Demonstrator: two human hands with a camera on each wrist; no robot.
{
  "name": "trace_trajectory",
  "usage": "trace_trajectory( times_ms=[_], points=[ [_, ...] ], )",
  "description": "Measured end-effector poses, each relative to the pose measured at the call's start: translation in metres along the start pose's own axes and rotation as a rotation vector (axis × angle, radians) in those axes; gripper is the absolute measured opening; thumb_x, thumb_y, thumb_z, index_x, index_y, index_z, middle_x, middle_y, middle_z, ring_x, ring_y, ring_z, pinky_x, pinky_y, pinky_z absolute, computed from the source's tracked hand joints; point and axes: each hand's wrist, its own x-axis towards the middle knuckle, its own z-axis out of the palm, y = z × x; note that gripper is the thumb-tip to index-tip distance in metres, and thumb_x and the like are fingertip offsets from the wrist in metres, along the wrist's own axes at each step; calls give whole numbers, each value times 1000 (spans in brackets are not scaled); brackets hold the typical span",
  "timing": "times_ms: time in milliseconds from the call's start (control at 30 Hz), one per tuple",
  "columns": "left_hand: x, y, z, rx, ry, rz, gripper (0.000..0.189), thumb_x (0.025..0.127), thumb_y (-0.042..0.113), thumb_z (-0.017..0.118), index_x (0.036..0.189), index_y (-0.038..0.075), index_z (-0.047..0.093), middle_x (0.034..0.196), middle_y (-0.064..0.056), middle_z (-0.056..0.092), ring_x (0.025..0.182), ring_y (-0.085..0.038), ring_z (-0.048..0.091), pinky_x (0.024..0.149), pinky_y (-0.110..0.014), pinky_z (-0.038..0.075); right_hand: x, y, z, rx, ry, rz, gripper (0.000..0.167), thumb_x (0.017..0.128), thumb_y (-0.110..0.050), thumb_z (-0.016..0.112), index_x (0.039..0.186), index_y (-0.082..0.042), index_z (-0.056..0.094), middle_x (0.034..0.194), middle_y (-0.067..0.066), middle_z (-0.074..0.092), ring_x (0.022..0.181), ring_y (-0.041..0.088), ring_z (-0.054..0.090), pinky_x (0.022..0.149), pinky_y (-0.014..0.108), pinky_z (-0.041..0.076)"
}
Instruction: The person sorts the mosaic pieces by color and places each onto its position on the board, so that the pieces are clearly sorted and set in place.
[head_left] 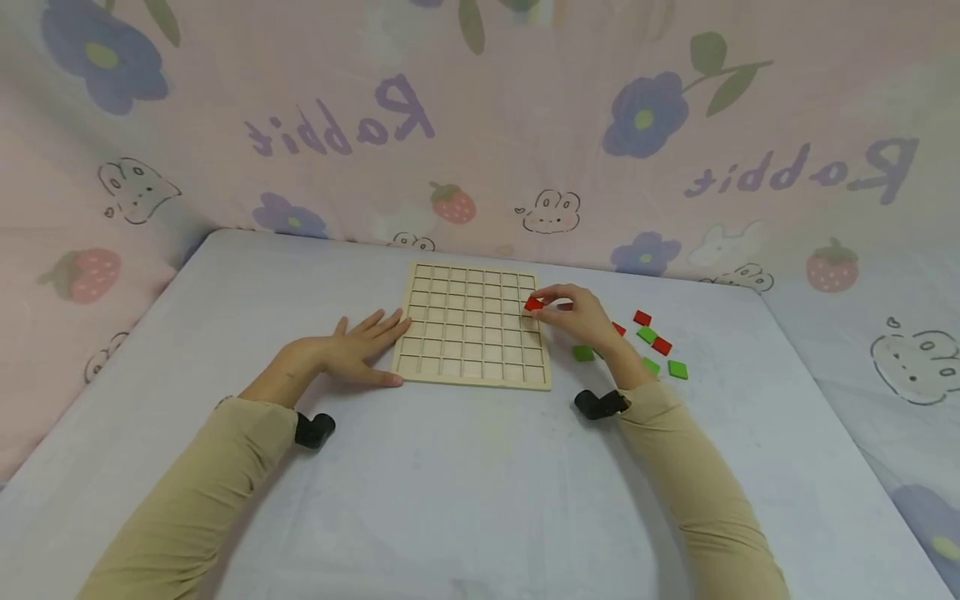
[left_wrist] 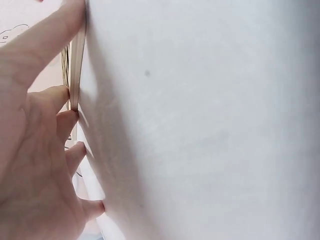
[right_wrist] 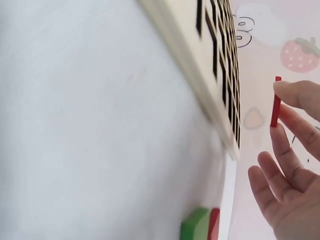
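A pale wooden grid board [head_left: 472,382] with rows of square cells lies flat on the white table. My left hand [head_left: 356,350] rests at the board's left edge, fingers spread and straight; in the left wrist view the thumb and fingertips touch near the board's side. My right hand [head_left: 581,315] is over the board's right edge and pinches a thin red square tile [head_left: 533,303] between thumb and fingertips. From the right wrist view, that tile [right_wrist: 276,102] is seen edge-on, raised above the board, with the other fingers loosely bent.
Loose red and green tiles lie right of the board, among them a red tile [head_left: 642,317], a green tile [head_left: 678,369] and another green tile [head_left: 582,353]. Some are partly hidden by the right hand and wrist. A patterned cloth [head_left: 495,125] hangs behind the table.
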Motion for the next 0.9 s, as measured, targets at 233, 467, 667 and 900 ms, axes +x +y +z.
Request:
trace_trajectory(
  times_ms=[233, 467, 667, 900],
  points=[
    [0, 0, 0, 0, -3, -11, 95, 91, 50, 59, 155, 12, 1, 161, -11, -11, 146, -38, -14, 106, -70, -14, 6, -9, 6, 41, -8, -17, 36, 88, -23, 69, 121, -9, 65, 120, 11, 59, 121, 26, 47, 105, 43, 41],
    [-2, 2, 0, 2, -5, -21, 94, 91, 49, 59, 155, 13, 1, 161, -11, -11, 146, -38, -14, 106, -70, -14, 12, -18, 12, 52, -19, -17, 35, 88, -22, 70, 121, -10, 65, 120, 11, 59, 119, 26, 48, 104, 42, 41],
    [-2, 5, -2, 20, -13, -32, 93, 92, 48, 58, 155, 12, 0, 161, -11, -12, 146, -38, -15, 106, -72, -13, 17, -20, 17, 59, -38, -33, 36, 89, -22, 69, 122, -9, 64, 121, 13, 58, 114, 30, 55, 99, 44, 46],
    [-1, 4, -2, 17, -13, -34, 94, 91, 48, 59, 155, 13, 0, 161, -10, -12, 146, -38, -15, 106, -71, -13, 21, -24, 23, 49, -57, -44, 36, 89, -21, 69, 122, -9, 64, 120, 13, 57, 111, 32, 57, 96, 45, 48]
  ],
)
